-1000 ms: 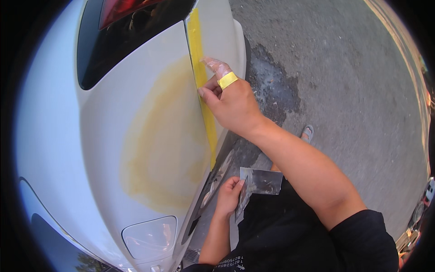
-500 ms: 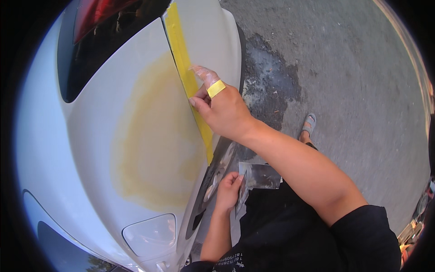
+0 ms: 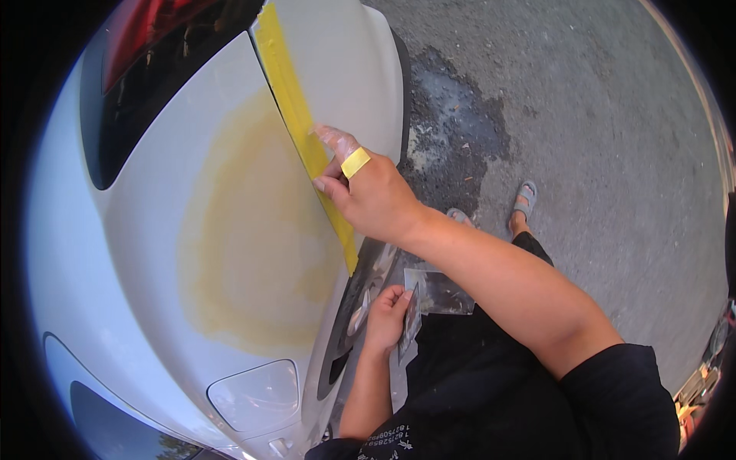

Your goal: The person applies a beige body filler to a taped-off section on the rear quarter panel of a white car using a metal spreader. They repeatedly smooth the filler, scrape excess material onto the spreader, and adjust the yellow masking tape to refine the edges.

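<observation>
My right hand has its curled fingertips at the long yellow tape stuck along a white car's panel seam; whether they grip anything is hidden. A whitish film covers its index finger, with a yellow band around it. Left of the tape, a yellowish-stained patch covers part of the white panel. Below, my left hand is closed on thin, smudged rectangular spreader plates, held just right of the car.
A red tail light, dark glass and fuel flap are on the car. Right of it lies grey pavement with a wet patch. My sandalled foot stands there. Assorted unclear objects sit at the lower right rim.
My right hand has slid a little down along the tape toward me. The view has shifted, turning the car slightly and bringing more of my feet into sight.
</observation>
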The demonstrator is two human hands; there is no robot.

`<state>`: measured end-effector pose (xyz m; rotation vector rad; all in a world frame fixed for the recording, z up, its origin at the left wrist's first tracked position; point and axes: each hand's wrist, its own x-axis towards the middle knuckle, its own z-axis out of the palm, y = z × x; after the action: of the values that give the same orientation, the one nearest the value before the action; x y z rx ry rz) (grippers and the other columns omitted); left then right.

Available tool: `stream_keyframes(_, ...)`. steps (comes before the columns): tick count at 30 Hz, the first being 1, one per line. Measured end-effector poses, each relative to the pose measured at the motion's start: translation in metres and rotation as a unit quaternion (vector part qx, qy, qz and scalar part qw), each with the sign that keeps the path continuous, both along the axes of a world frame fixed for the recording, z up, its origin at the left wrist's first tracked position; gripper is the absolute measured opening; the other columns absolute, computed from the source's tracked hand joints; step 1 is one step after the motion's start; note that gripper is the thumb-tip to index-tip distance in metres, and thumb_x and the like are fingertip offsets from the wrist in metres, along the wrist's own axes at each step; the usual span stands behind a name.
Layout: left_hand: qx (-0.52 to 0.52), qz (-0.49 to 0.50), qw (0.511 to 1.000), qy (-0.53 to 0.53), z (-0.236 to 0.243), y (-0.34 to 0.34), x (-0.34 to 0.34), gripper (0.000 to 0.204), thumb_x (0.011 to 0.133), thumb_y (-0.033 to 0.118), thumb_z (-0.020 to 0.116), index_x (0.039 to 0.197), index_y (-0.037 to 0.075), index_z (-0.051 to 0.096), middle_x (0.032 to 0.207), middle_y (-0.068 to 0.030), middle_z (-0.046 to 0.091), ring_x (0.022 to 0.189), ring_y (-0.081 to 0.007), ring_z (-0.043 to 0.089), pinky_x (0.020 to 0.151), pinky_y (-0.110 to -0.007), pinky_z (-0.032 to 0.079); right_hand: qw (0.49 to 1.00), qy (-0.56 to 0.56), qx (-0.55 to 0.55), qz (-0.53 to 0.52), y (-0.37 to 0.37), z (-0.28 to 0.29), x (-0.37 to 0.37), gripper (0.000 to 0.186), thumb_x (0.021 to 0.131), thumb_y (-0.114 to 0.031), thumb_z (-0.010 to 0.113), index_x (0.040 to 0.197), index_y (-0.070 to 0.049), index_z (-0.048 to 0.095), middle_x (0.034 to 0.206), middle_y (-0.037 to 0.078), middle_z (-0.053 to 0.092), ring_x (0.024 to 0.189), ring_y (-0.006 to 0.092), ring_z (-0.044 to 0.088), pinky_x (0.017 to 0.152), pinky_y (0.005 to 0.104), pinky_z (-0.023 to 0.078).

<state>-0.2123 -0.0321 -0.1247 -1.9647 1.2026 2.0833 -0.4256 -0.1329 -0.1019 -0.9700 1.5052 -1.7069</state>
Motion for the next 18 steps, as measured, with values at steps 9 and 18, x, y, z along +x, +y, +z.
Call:
stream_keyframes(9, 0.006, -0.001, 1.000, -0.002, -0.003, 0.000, 0.000, 0.010, 0.094, 0.013, 0.055, 0.088, 0.005, 0.057, 0.072, 0.0044, 0.054, 0.064, -0.0034, 0.045, 0.059, -0.019, 0.037, 0.998, -0.046, 0.014, 0.036, 0.007, -0.003, 0.005, 0.050, 0.083, -0.005, 0.058, 0.130, -0.004, 0.041, 0.102, 0.021, 0.061, 0.088, 0.0369, 0.061, 0.078, 0.0416, 0.049)
stream_keyframes(18, 0.000, -0.012, 1.000, -0.020, -0.005, 0.001, 0.002, 0.009, 0.094, 0.012, 0.055, 0.090, 0.004, 0.058, 0.074, 0.0040, 0.054, 0.065, -0.0037, 0.046, 0.060, -0.019, 0.038, 0.998, -0.053, 0.005, 0.042, 0.009, -0.015, 0.011, 0.049, 0.084, -0.005, 0.057, 0.130, -0.001, 0.041, 0.119, 0.022, 0.056, 0.104, 0.0385, 0.057, 0.088, 0.0404, 0.048)
